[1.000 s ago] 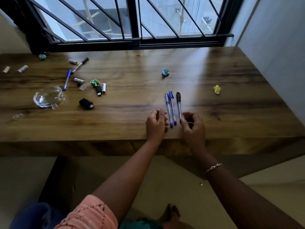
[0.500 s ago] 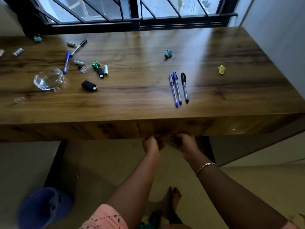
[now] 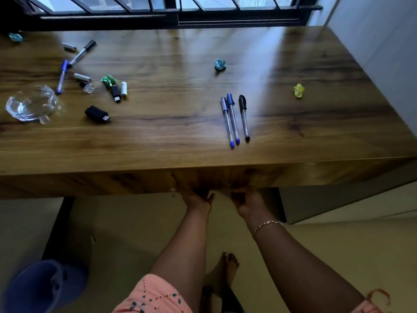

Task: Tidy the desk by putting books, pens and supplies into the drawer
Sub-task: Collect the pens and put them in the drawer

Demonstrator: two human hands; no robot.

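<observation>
Three pens (image 3: 234, 119), two blue and one black, lie side by side near the front edge of the wooden desk (image 3: 180, 136). Under that edge my left hand (image 3: 198, 199) and my right hand (image 3: 247, 201) reach up beneath the drawer front (image 3: 223, 178), fingers curled under its lower lip and partly hidden. The drawer looks closed. More pens (image 3: 72, 62) lie crossed at the far left, with small white tubes, a black USB stick (image 3: 97, 114) and another black stick (image 3: 115, 93) close by.
A glass ashtray (image 3: 31, 105) sits at the left. Crumpled paper balls lie about: teal (image 3: 220, 65), yellow (image 3: 299, 90), green (image 3: 108, 80), another teal (image 3: 15, 37). A blue bucket (image 3: 42, 288) stands on the floor at left. A wall runs along the right.
Both hands left the three pens on the desk top and dropped below the front edge, where they now grip under the drawer front. The view tilted downward.
</observation>
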